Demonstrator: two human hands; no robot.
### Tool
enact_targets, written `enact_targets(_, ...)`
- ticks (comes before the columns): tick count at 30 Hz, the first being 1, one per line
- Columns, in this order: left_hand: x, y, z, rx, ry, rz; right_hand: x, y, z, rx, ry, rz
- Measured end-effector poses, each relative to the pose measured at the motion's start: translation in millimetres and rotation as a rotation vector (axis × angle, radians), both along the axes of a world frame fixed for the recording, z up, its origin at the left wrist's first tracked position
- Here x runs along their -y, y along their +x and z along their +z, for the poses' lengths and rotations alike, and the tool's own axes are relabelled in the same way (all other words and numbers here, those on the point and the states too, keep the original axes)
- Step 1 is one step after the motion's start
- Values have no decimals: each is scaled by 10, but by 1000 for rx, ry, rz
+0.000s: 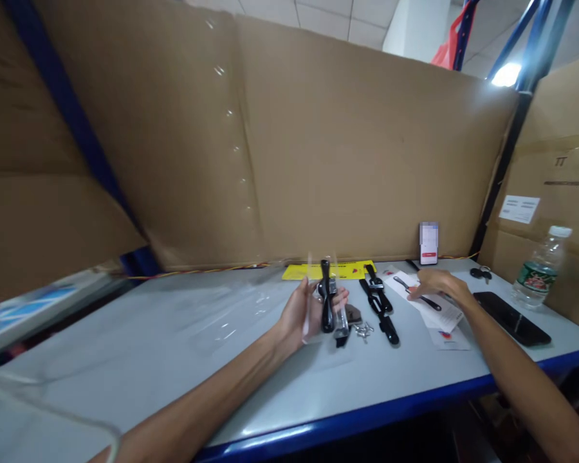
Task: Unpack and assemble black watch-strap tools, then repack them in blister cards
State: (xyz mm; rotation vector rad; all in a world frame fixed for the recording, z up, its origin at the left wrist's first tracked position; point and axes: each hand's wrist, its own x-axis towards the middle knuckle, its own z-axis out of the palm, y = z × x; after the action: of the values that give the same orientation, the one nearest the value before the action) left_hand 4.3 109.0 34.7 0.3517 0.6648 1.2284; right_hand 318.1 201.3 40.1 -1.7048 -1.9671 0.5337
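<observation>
My left hand [296, 312] holds a clear plastic bag [311, 331] with a black spokeshave [327, 302] in it, standing upright over the palm; the fingers show behind it. My right hand [437, 283] is over a white leaflet [448, 315], its bent fingertips close together at a slim black handled shape [431, 302] on the sheet. Whether that shape is printed or real, I cannot tell, nor what the fingers pinch. Between the hands lie black tools with metal fittings [376, 299]. Small silver metal pieces [364, 331] sit beside them.
A yellow printed card [299, 271] lies at the back. Clear plastic wrap [231, 315] spreads to the left. On the right are a dark phone [511, 318], a water bottle [535, 276] and keys [481, 273]. A lit phone [429, 244] leans against the cardboard wall [342, 161].
</observation>
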Motion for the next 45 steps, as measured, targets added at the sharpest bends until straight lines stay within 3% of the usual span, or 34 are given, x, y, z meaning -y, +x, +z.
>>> enact_targets(3, -9, -8, -14, 15, 7, -7, -58, 44, 88, 142, -89, 10)
enact_targets(5, -19, -18, -33, 18, 12, -12, -61, 61, 178, 122, -82, 59)
enact_targets(8, -27, -36, -67, 29, 22, -26, -6, 39, 305, -172, 21, 131)
enact_targets(12, 13, -22, -81, -18, 36, -81, 112, -86, 395, -569, 99, 120)
enact_targets(17, 130, 68, -22, -131, 33, -162, 146, -162, 409, -754, 163, 44)
enact_targets(21, 176, 108, -7, -149, 28, -187, 179, -148, 452, -693, 403, 23)
enact_targets(29, 151, 99, -40, -116, 20, -188, 354, -358, 470, -703, 532, 169)
enact_targets(35, 169, 114, -27, -133, -1, -186, 368, -440, 362, -462, 725, 155)
enact_targets(39, 174, 119, -25, -131, 14, -194, 349, -435, 354, -499, 696, 63)
enact_targets(45, 166, 112, -38, -132, 10, -190, 259, -395, 411, -901, 466, -9)
